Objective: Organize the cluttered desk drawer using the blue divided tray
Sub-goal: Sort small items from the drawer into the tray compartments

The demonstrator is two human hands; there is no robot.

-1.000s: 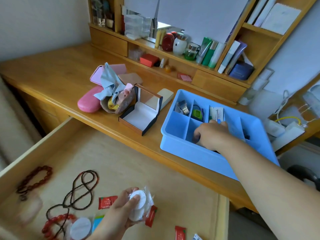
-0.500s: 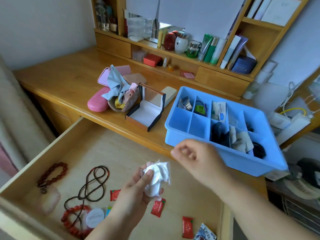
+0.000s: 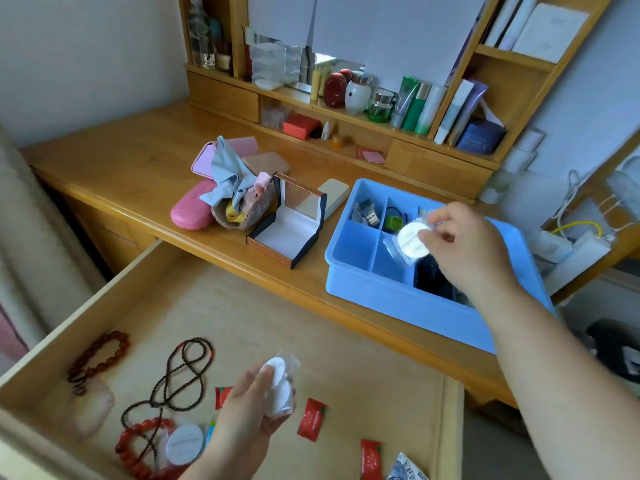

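Two wrapped white discs in play: my right hand (image 3: 460, 244) is pinching one wrapped disc (image 3: 412, 241) over the blue divided tray (image 3: 398, 303) on the desk (image 3: 138, 157), approx above a front-middle cell. I'm thinking lower it w/ wrapper tucked, then let go. Left hand (image 3: 249, 407) is gripping the second wrapped disc (image 3: 278, 388) over the open drawer (image 3: 329, 348).

Your right hand (image 3: 460, 251) hid part of the blue tray (image 3: 349, 258); the bottom edge cut off your left hand (image 3: 249, 410).
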